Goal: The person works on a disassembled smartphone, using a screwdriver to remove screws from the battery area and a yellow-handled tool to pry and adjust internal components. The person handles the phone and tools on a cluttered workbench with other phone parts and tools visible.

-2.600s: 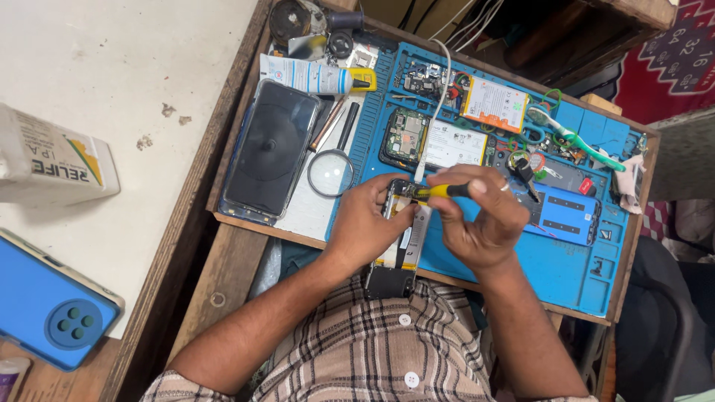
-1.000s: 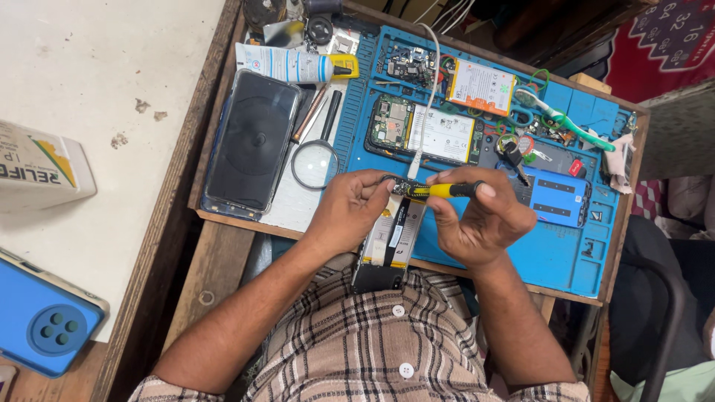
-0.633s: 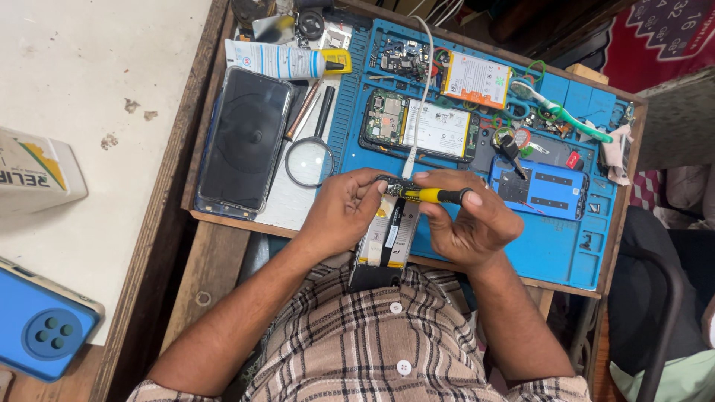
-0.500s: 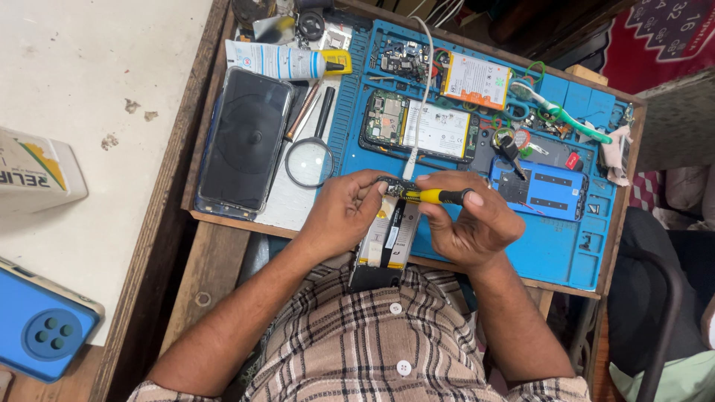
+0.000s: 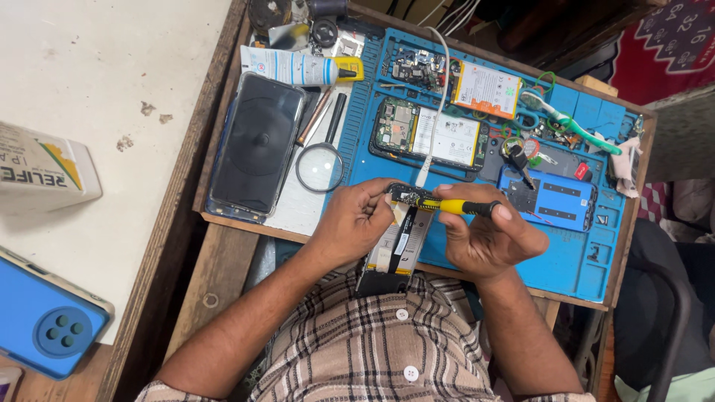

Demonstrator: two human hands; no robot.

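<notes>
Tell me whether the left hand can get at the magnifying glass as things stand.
Probably not right away: the left hand is gripping the opened phone that the right hand's screwdriver works on. The magnifying glass lies uncovered just beyond it, so the path looks free once that hand lets go.

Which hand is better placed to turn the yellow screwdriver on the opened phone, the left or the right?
Probably the right hand: it already grips the yellow screwdriver, whose tip meets the top of the opened phone. The left hand grips that phone and steadies it.

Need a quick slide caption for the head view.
Left hand steadies an opened phone while right hand applies a yellow screwdriver.
</notes>
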